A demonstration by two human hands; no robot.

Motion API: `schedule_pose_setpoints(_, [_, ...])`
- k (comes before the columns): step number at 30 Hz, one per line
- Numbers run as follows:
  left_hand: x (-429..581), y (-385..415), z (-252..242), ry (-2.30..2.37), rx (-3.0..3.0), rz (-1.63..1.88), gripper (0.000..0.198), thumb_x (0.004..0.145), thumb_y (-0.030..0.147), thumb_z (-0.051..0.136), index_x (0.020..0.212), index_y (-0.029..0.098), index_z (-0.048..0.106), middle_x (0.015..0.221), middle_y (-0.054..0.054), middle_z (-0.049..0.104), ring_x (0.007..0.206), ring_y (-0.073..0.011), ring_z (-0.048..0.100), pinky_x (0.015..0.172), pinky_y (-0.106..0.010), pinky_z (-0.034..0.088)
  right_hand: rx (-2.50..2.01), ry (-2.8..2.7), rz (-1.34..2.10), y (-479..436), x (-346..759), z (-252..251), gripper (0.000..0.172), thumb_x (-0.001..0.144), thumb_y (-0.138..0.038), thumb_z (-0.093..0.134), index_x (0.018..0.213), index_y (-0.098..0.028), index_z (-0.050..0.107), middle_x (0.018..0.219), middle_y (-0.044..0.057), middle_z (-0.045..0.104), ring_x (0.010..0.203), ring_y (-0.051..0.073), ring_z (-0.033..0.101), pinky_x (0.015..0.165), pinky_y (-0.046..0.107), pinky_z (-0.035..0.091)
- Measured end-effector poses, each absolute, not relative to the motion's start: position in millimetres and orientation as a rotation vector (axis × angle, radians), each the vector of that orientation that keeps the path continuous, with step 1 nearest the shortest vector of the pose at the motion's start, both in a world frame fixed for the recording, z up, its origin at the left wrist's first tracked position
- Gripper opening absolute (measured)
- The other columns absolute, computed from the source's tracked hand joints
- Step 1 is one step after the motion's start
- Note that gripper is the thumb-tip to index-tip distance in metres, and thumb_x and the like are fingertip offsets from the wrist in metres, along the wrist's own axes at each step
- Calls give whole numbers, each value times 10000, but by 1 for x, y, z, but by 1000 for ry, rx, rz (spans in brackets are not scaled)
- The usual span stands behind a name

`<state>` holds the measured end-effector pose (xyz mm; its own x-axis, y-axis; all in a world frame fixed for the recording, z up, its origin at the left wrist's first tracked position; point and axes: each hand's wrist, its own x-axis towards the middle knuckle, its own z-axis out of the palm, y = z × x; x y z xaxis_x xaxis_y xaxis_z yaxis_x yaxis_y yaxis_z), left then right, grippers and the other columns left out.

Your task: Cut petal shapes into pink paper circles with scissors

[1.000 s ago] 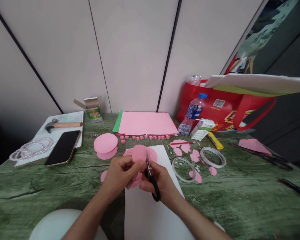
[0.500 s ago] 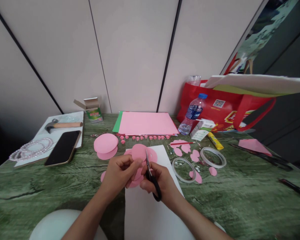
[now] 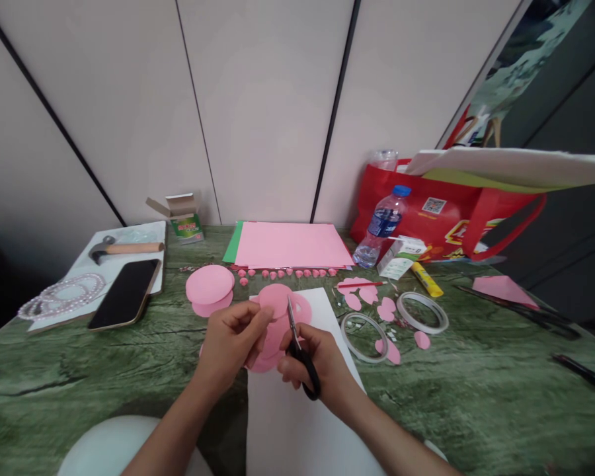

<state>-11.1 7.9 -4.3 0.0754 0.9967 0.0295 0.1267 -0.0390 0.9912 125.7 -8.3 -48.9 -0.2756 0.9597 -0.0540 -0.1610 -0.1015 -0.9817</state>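
Between its thumb and fingers, my left hand (image 3: 235, 337) pinches a round piece of pink paper (image 3: 275, 301) by its lower edge. Black-handled scissors (image 3: 305, 367) are in my right hand (image 3: 322, 363), blades pointing up and away at the right edge of that pink circle. Whether the blades are closed on the paper, I cannot tell. Beneath the hands, more pink paper cut-outs (image 3: 268, 363) lie over a white sheet (image 3: 297, 423). To the left rests a small stack of pink paper circles (image 3: 211, 284).
Pink paper sheets (image 3: 292, 243) lie at the back, fronted by a row of small pink rolls (image 3: 290, 272). Two tape rolls (image 3: 365, 359), petals and a pencil (image 3: 361, 284) sit at right, near a bottle (image 3: 379, 228) and red bag (image 3: 426, 211). A phone (image 3: 126, 294) and hammer (image 3: 126, 248) are left.
The pink circle and my left hand have shifted slightly left. My right hand with the scissors has stayed almost in place.
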Motion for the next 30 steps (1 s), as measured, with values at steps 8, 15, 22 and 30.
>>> schedule_pose_setpoints(8, [-6, 5, -3, 1189, 1400, 1013, 261, 733, 349, 510, 589, 134, 546, 338, 74, 420, 234, -24, 317, 253, -140, 207, -987, -1244, 1545, -9, 123, -47, 300, 566, -360, 684, 669, -167, 480, 444, -57, 498, 364, 72, 444, 351, 175, 342])
schedule_pose_setpoints(15, [-10, 4, -3, 1230, 1481, 954, 323, 725, 356, 519, 483, 144, 480, 312, 75, 405, 228, -30, 332, 253, -142, 203, -922, -1280, 1560, -8, 123, -45, 354, 518, -339, 728, 686, -173, 464, 481, -72, 461, 409, 59, 387, 391, 175, 315])
schedule_pose_setpoints(22, [-11, 4, -1, 1184, 1487, 853, 313, 719, 348, 522, 485, 146, 478, 310, 75, 405, 230, -29, 313, 258, -149, 193, -849, -1323, 1502, -5, 128, -44, 367, 529, -258, 735, 781, -179, 481, 616, -44, 487, 553, 88, 439, 529, 203, 365])
schedule_pose_setpoints(30, [-11, 5, -3, 1193, 1465, 907, 268, 719, 351, 525, 558, 138, 538, 319, 82, 388, 238, -24, 302, 267, -145, 193, -907, -1346, 1550, -6, 129, -44, 362, 543, -296, 718, 790, -178, 481, 554, -69, 419, 485, 66, 352, 451, 185, 288])
